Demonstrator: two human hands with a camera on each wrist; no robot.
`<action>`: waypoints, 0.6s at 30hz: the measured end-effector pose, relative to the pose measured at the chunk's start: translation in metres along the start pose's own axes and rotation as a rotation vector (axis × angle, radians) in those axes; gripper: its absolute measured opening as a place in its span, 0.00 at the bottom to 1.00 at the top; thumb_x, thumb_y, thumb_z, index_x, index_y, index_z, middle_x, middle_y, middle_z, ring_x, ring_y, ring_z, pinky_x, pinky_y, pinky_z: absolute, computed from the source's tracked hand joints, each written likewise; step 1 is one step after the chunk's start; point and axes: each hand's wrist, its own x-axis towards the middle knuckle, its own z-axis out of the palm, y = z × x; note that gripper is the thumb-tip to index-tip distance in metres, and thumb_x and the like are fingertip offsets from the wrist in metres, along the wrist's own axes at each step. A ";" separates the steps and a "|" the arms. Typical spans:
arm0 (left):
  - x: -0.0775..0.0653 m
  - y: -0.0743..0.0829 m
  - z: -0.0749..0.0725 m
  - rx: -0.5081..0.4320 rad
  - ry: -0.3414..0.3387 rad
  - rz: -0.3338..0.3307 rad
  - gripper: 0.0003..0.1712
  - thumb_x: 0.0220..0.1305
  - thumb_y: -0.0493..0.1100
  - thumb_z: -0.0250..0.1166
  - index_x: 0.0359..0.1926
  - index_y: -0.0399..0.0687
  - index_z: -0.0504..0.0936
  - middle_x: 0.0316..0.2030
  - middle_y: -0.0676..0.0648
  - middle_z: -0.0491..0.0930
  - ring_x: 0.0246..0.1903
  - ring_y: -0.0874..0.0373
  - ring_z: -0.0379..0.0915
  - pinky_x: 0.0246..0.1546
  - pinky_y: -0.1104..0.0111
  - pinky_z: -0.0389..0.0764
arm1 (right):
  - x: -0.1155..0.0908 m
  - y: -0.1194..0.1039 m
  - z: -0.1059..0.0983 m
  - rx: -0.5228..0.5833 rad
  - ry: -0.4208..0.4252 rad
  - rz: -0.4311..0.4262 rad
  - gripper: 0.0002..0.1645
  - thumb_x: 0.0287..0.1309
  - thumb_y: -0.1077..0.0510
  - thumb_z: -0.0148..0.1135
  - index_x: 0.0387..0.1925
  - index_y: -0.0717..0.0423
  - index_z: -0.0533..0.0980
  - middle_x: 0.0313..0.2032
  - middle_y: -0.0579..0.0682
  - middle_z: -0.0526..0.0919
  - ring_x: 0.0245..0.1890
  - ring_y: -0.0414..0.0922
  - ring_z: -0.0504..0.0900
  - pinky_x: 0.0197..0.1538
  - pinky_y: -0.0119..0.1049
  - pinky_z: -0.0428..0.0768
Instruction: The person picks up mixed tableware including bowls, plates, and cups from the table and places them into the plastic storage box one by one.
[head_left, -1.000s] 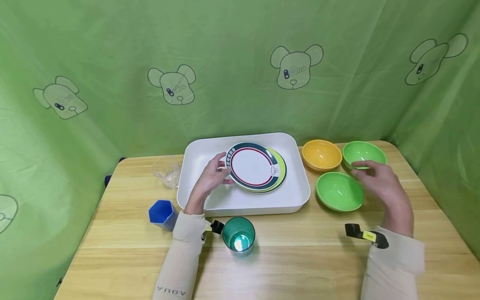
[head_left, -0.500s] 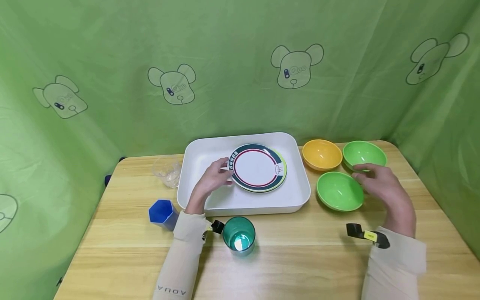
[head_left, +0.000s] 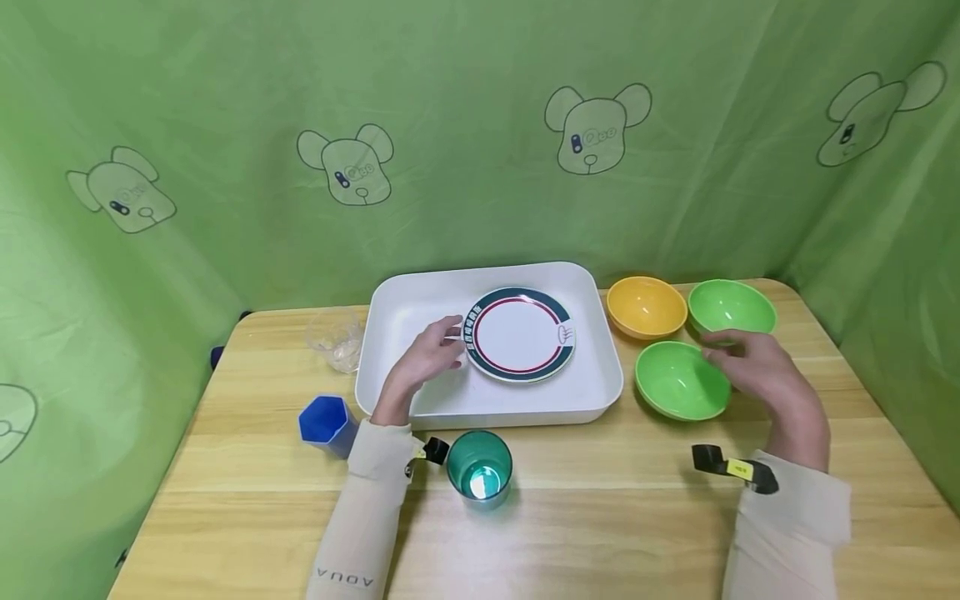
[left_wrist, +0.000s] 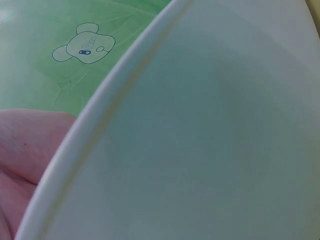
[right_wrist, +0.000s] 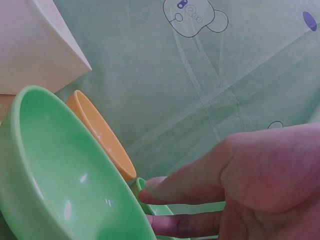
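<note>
A white plate (head_left: 517,335) with a dark green band and a red ring lies in the white tray (head_left: 412,304). My left hand (head_left: 429,354) reaches over the tray's front left, its loosely bent fingers beside the plate's left rim. In the left wrist view the tray wall (left_wrist: 200,125) hides most of this hand. My right hand (head_left: 761,367) hovers at the right rim of the nearer green bowl (head_left: 682,381), thumb and fingers apart. In the right wrist view its fingertips overlap that bowl's edge, with nothing between them.
An orange bowl (head_left: 647,308) and another green bowl (head_left: 731,307) stand at the back right. A teal glass (head_left: 480,467) is in front of the tray. On the left are a blue hexagonal cup (head_left: 328,425) and a clear glass bowl (head_left: 337,342).
The banded plate has settled rightward over the yellow-green plate, which is now covered. My left fingers have come off its rim. The right hand has stayed by the green bowl.
</note>
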 end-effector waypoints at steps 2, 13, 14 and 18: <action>0.000 0.001 0.000 0.009 0.007 -0.001 0.33 0.74 0.31 0.51 0.77 0.33 0.57 0.69 0.30 0.68 0.64 0.41 0.72 0.53 0.60 0.85 | 0.000 0.000 0.000 -0.001 -0.003 -0.010 0.32 0.79 0.53 0.46 0.70 0.75 0.62 0.65 0.79 0.65 0.58 0.67 0.69 0.50 0.50 0.77; -0.003 0.003 -0.004 0.109 0.021 0.029 0.31 0.76 0.37 0.53 0.77 0.38 0.61 0.69 0.31 0.69 0.65 0.40 0.72 0.56 0.57 0.83 | 0.002 0.003 0.000 0.003 -0.058 -0.003 0.31 0.72 0.63 0.48 0.70 0.77 0.60 0.54 0.78 0.71 0.47 0.60 0.76 0.40 0.40 0.82; -0.004 0.003 -0.005 0.132 0.034 0.036 0.31 0.77 0.37 0.53 0.77 0.38 0.61 0.69 0.31 0.69 0.65 0.39 0.71 0.57 0.55 0.82 | 0.002 0.003 0.000 0.005 -0.064 0.001 0.31 0.71 0.64 0.48 0.70 0.78 0.60 0.54 0.78 0.71 0.46 0.59 0.77 0.39 0.40 0.82; -0.010 0.005 -0.011 0.198 0.098 0.059 0.30 0.77 0.38 0.54 0.75 0.39 0.65 0.66 0.32 0.72 0.63 0.38 0.72 0.62 0.51 0.77 | 0.002 0.004 0.001 0.022 -0.084 0.017 0.33 0.68 0.66 0.48 0.70 0.78 0.58 0.54 0.79 0.69 0.44 0.58 0.77 0.38 0.42 0.84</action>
